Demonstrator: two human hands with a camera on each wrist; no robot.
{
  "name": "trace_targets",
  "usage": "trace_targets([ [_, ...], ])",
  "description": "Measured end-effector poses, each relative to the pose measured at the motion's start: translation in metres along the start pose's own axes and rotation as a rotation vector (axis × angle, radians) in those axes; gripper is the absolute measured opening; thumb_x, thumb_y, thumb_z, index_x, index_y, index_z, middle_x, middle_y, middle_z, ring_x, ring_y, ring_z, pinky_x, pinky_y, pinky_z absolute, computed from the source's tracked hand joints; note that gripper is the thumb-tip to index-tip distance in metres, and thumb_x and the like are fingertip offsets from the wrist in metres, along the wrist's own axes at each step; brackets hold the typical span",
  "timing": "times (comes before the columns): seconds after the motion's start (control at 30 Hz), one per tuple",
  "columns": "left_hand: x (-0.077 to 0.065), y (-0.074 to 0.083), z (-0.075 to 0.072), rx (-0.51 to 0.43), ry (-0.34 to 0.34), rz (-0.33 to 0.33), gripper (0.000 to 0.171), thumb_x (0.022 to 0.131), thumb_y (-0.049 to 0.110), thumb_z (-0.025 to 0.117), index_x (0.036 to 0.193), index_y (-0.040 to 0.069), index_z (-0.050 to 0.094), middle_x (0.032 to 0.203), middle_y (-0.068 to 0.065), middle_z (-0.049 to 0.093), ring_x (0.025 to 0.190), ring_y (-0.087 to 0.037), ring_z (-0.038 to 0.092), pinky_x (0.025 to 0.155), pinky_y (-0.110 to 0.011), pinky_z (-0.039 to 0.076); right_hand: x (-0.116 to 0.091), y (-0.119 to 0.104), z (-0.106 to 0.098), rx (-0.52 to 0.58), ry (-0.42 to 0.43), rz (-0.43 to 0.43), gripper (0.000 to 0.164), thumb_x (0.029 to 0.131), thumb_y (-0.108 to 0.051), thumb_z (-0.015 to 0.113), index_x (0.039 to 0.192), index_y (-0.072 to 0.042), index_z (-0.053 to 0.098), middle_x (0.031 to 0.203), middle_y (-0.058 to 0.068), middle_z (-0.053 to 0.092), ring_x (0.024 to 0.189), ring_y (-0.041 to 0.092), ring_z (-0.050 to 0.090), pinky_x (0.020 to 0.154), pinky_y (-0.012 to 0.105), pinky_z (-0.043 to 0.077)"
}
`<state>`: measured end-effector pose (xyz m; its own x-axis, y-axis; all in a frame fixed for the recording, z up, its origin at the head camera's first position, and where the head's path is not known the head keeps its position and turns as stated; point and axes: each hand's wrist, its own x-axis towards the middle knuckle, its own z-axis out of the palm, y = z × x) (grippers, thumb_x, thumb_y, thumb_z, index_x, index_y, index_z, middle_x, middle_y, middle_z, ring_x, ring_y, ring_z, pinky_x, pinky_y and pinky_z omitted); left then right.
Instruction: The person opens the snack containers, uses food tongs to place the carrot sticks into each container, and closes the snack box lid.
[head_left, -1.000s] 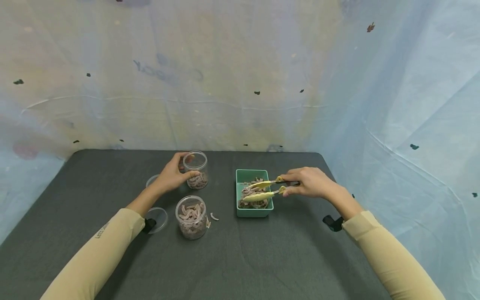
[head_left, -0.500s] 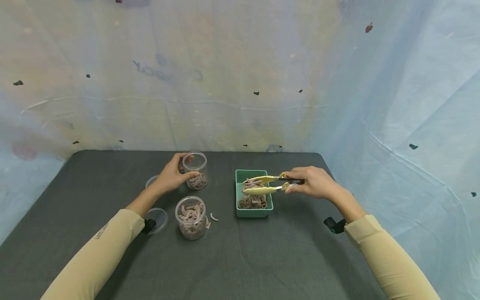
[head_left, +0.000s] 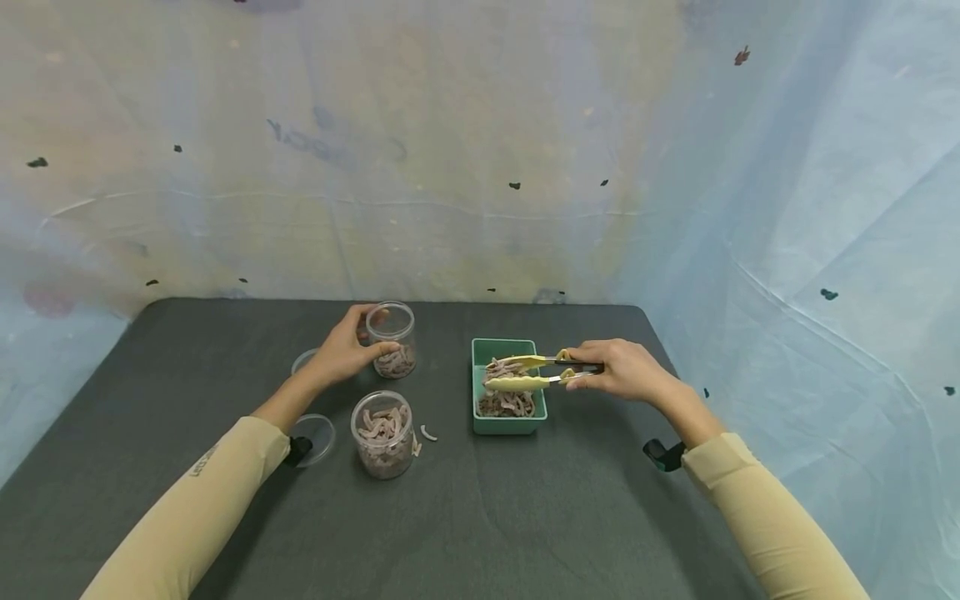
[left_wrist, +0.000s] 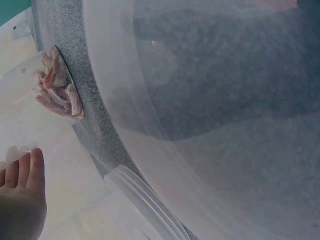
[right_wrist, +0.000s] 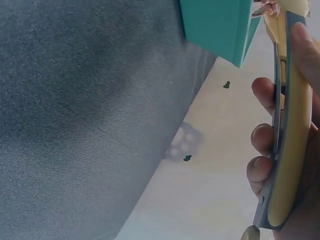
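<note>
My left hand [head_left: 341,350] holds the far clear plastic jar [head_left: 395,360], fingers behind it and thumb at its near side. Pale brownish, meat-like strips lie in the bottom of that jar. My right hand [head_left: 622,367] grips a pair of yellow-and-black tongs [head_left: 517,384] by the handles; the same tongs [right_wrist: 292,135] show close up in the right wrist view. The tong heads are over the green tray [head_left: 510,427], with some strips [head_left: 517,406] between and below them. In the left wrist view the fingers [left_wrist: 36,172] reach toward the jar's wall.
A second clear jar [head_left: 384,458], fuller of strips, stands nearer the body. Loose strips [head_left: 428,434] lie right of it on the dark table [head_left: 480,533]. Two clear lids, one near [head_left: 324,435] and one far [head_left: 302,359], lie by the left forearm.
The tongs came up and slightly away from the near part of the tray, their arms drawing closer together around some strips. The left hand and both jars stay in place.
</note>
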<state>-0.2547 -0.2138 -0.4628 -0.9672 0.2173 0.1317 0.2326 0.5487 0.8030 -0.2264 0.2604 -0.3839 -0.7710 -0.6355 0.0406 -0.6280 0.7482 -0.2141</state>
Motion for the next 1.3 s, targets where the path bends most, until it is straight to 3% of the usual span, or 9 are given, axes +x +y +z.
trace_targets([
  [0.13,0.000,0.000,0.001,-0.005,0.000,0.000,0.086,0.095,0.040,0.077,0.157,0.005,0.030,0.154,-0.019,0.046,0.138,-0.044,0.045,0.110,-0.061,0.042,0.000,-0.001,0.002,-0.008,0.001,-0.003,0.062,0.089,-0.043,0.081,0.140,-0.010,0.068,0.114,0.005,0.074,0.070,0.005,0.053,0.057,0.027,0.040],
  [0.5,0.000,0.001,0.001,0.006,-0.001,-0.006,0.086,0.095,0.042,0.077,0.157,0.006,0.030,0.155,-0.019,0.046,0.136,-0.044,0.047,0.109,-0.060,0.042,0.000,-0.003,0.000,-0.037,0.018,-0.028,0.056,0.088,-0.041,0.082,0.135,-0.012,0.072,0.104,0.001,0.074,0.064,0.006,0.046,0.055,0.026,0.036],
  [0.87,0.000,0.004,0.001,-0.003,-0.002,-0.005,0.089,0.095,0.041,0.078,0.158,0.004,0.028,0.155,-0.020,0.044,0.142,-0.044,0.042,0.114,-0.059,0.040,-0.004,-0.002,-0.011,0.027,0.056,0.003,0.058,0.090,-0.037,0.081,0.140,-0.010,0.068,0.115,0.003,0.074,0.066,0.005,0.050,0.057,0.028,0.041],
  [1.3,0.000,0.004,0.002,-0.009,0.000,-0.004,0.088,0.095,0.039,0.078,0.158,0.004,0.028,0.155,-0.019,0.045,0.143,-0.044,0.041,0.114,-0.059,0.040,0.005,-0.001,-0.022,0.033,0.090,-0.028,0.058,0.090,-0.031,0.083,0.139,-0.006,0.067,0.121,0.009,0.074,0.068,0.006,0.054,0.059,0.030,0.043],
])
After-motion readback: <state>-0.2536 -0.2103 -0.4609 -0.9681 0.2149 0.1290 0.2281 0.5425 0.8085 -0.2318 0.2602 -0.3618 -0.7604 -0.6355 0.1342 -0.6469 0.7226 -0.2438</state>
